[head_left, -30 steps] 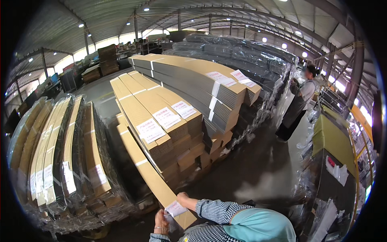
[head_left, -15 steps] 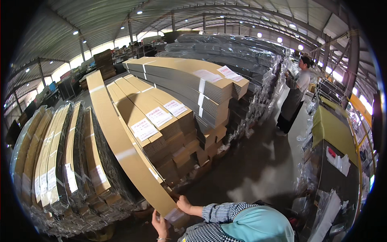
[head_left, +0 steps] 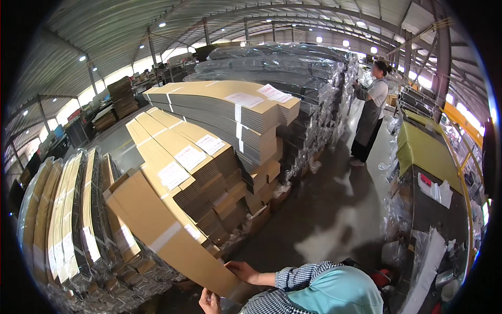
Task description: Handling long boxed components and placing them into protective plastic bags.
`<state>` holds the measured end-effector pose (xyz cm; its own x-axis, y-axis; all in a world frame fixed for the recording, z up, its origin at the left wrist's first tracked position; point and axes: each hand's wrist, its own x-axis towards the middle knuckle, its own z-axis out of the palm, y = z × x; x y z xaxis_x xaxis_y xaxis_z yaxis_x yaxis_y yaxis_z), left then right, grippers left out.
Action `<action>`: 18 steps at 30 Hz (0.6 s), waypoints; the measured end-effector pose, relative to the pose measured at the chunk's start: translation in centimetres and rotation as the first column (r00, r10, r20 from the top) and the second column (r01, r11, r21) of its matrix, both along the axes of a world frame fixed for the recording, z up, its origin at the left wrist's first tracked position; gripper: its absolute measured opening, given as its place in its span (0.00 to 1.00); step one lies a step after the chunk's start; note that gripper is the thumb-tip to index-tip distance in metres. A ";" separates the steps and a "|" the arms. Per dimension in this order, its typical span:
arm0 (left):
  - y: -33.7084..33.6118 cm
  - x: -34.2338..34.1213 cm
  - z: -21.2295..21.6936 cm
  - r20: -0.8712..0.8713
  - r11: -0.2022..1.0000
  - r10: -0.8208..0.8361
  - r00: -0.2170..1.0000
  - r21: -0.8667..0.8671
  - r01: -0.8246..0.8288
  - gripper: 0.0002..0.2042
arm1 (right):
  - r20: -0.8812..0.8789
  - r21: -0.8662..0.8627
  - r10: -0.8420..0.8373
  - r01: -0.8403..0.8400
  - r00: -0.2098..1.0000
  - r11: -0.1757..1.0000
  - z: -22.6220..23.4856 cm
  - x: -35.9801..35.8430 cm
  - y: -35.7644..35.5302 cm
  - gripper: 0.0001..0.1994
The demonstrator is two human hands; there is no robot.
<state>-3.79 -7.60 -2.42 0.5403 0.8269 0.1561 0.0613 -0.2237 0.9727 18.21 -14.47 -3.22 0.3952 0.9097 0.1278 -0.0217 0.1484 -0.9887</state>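
A long, flat bundle of brown cardboard (head_left: 164, 230) with a white strap round it slants up and away to the left from my body. My left hand (head_left: 210, 301) grips the left edge of its near end, fingers bent round the side. Higher up, on the right edge, my right hand (head_left: 242, 272) holds it with the fingers partly hidden. The bundle's far end hangs over the wrapped stacks at the left. Beside it stands a pile of strapped cardboard bundles (head_left: 172, 138) with white paper labels.
Plastic-wrapped cardboard stacks (head_left: 73, 220) stand at the left. More grey bundles (head_left: 209, 107) rise behind the labelled pile. A person in an apron (head_left: 368, 112) stands at wrapped stacks in the aisle. To the right is a dark bench (head_left: 434, 209) with a yellow-green cover.
The cardboard bundle's far end has swung down toward me and off the labelled pile, over the wrapped stacks. Both hands keep hold of it. The view has shifted slightly.
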 end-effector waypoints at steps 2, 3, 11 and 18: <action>-0.5 0.0 -1.8 0.029 0.993 0.074 0.997 -0.097 -0.071 0.21 | 0.056 -0.012 -0.022 0.022 0.998 1.000 -0.8 -0.8 -0.5 0.12; -1.1 0.0 -2.0 0.052 0.972 0.147 0.988 -0.193 -0.135 0.21 | 0.113 -0.021 -0.046 0.049 0.993 0.999 -1.7 -1.2 -0.8 0.11; -3.0 -1.2 3.2 -0.025 0.983 0.159 0.987 -0.085 -0.161 0.23 | -0.058 -0.072 0.027 -0.031 0.998 0.997 1.9 -1.9 -2.2 0.06; -2.6 -1.7 5.0 -0.098 0.996 0.088 0.991 0.036 -0.085 0.24 | 0.170 -0.163 -0.034 0.063 0.985 0.985 1.7 -2.7 -2.0 0.05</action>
